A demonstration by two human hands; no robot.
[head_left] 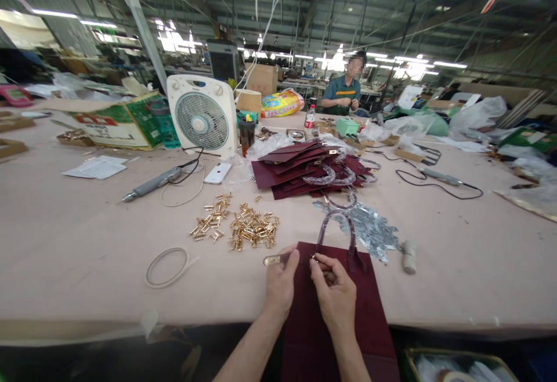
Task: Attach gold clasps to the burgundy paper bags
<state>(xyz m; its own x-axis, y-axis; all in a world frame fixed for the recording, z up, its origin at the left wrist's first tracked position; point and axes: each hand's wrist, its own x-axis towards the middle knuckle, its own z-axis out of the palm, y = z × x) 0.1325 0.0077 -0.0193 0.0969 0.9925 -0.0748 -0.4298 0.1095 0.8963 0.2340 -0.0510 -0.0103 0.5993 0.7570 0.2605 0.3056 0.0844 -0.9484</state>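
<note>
A dark red bag panel (369, 312) with a wrapped handle (348, 231) lies at the table's near edge. My left hand (281, 283) rests on its top left corner, fingers closed against a gold metal fitting (272, 260). My right hand (335, 295) lies on the panel beside it, pinching a small gold piece (314, 258) between thumb and forefinger. A scatter of several gold metal clips (243, 228) lies just beyond my left hand.
A pile of dark red panels (300, 170) with handles sits mid-table, silver wrappers (369, 228) before it. A white fan (202, 115), phone (217, 173), grey power tool (152, 184), white ring (167, 266) and cardboard box (117, 123) lie left. A person in green (343, 92) sits across.
</note>
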